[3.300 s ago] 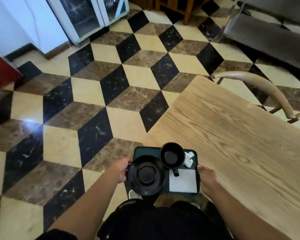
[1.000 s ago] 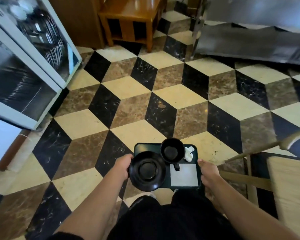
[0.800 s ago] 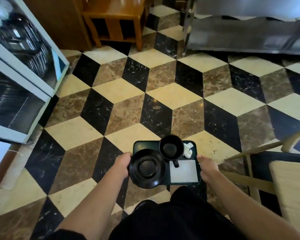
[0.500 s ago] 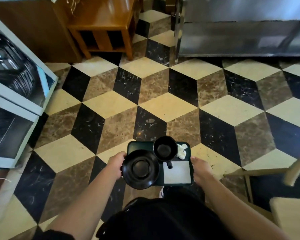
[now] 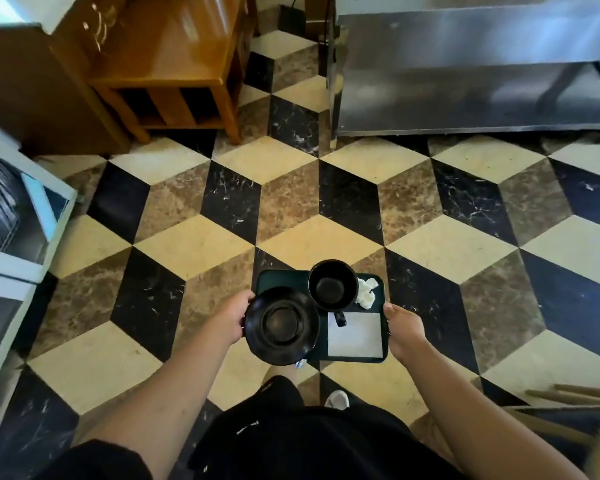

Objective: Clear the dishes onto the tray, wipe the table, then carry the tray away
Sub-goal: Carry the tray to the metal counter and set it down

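I carry a dark green tray at waist height over the floor. My left hand grips its left edge and my right hand grips its right edge. On the tray lie a black saucer at the front left, a black cup behind it with its handle toward me, a crumpled white napkin at the back right and a flat white cloth at the front right. The dining table is out of view.
The floor is a cube pattern of black, brown and cream tiles. A wooden side table stands ahead left, a steel counter with a lower shelf ahead right, a white glass-door cabinet at left, and a wooden chair at lower right.
I have turned away from the dining table and walked forward with the tray. The wooden side table and steel counter have come closer. The items on the tray have not shifted.
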Tool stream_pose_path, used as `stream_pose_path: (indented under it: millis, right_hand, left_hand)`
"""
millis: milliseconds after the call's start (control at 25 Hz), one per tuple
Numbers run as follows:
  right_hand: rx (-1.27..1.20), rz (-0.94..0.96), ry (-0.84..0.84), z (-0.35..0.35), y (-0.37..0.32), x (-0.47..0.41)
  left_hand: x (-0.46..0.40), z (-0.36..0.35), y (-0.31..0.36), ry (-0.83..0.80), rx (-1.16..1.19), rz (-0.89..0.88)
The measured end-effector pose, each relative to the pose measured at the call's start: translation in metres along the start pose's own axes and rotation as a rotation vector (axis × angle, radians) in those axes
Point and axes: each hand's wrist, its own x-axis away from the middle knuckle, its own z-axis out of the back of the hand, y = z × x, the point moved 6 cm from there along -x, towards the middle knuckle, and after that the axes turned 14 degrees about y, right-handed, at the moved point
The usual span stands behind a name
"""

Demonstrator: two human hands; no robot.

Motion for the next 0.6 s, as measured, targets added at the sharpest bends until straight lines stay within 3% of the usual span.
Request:
stream_pose_path:
  millis: [600]
  right_hand:
    - [-0.191,-0.025,0.176,-0.142,-0.209,-0.099]
  left_hand:
    - [-0.093,-0.106,0.305,-0.099,-0.105,-0.070]
